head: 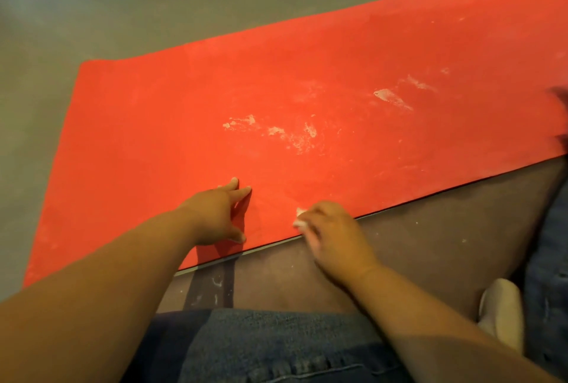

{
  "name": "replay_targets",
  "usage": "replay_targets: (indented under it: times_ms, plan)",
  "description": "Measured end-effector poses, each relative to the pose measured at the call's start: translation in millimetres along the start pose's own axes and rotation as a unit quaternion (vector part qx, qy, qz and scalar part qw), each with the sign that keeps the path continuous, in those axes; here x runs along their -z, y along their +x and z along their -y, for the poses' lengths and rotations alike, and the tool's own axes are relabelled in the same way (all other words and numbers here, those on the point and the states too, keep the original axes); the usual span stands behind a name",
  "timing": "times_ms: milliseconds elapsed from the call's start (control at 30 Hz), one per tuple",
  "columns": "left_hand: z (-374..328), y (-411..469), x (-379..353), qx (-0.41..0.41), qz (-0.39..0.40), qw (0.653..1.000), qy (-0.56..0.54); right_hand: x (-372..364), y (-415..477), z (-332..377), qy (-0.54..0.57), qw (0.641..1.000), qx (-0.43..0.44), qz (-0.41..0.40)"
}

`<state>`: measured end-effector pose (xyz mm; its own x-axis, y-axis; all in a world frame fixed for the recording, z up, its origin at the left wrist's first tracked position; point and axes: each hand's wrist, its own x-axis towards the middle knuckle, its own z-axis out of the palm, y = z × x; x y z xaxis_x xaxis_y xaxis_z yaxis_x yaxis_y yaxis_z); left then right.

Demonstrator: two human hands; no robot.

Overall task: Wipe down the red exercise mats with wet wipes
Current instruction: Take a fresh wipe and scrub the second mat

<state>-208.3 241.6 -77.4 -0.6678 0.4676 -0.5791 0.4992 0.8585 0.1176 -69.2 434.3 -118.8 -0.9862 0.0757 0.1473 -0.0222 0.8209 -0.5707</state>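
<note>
A red exercise mat [307,81] lies flat on the floor and runs from the lower left to the upper right. White smudges [295,130] mark its middle. My left hand [219,213] presses the mat near its front edge with fingers spread and straight. My right hand [333,236] is curled over a small white wet wipe [299,218] at the mat's front edge; only a corner of the wipe shows under my fingers.
Grey-brown floor [415,235] surrounds the mat, speckled with white dust near the front edge. My denim-clad knee [276,345] is at the bottom, and a white shoe [502,312] lies at the lower right.
</note>
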Motion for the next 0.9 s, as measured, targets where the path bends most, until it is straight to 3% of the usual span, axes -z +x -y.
replay_targets:
  times_ms: [67,133,200,267,333,400,467,533,633,700,733,800,900]
  plan:
    - [15.8,-7.2,-0.3,0.014,-0.053,0.998,-0.035,22.0,8.9,-35.8,-0.035,0.993,-0.095,-0.057]
    - [34.3,-15.1,-7.0,0.065,-0.108,0.991,-0.041,47.0,16.1,-69.5,-0.071,0.963,-0.220,-0.136]
    - [47.9,-20.9,-16.0,0.135,-0.105,0.984,-0.042,45.7,25.0,-66.9,-0.083,0.948,-0.266,-0.151]
    - [55.4,-18.8,-21.6,0.172,-0.082,0.980,-0.055,15.3,35.2,-30.8,-0.067,0.971,-0.207,-0.100]
    - [58.7,-12.4,-19.4,0.175,-0.089,0.979,-0.063,-21.7,35.6,18.3,-0.024,0.996,-0.086,-0.006]
    - [65.7,-6.1,-17.6,0.167,-0.126,0.976,-0.056,-41.3,31.0,46.6,0.004,0.996,0.051,0.075]
    - [74.3,-2.8,-21.4,0.144,-0.148,0.978,-0.028,-26.2,42.5,27.9,-0.001,0.992,0.090,0.085]
    - [80.9,-1.2,-26.7,0.147,-0.159,0.976,-0.019,2.4,57.4,-11.3,-0.041,0.999,-0.009,0.019]
    - [85.5,9.4,-30.6,0.131,-0.211,0.969,-0.001,30.5,68.9,-55.8,-0.097,0.967,-0.201,-0.121]
    - [85.2,15.2,-29.1,0.137,-0.260,0.956,-0.011,11.3,73.2,-37.5,-0.104,0.960,-0.233,-0.112]
    - [84.5,16.5,-29.4,0.145,-0.283,0.948,-0.015,-3.2,73.0,-17.0,-0.092,0.969,-0.213,-0.088]
    - [84.9,18.3,-35.9,0.138,-0.316,0.939,-0.012,-35.0,67.4,27.3,-0.066,0.993,-0.086,-0.037]
    - [86.2,20.2,-42.0,0.111,-0.328,0.936,-0.062,-46.8,62.0,49.6,-0.023,0.995,0.077,0.060]
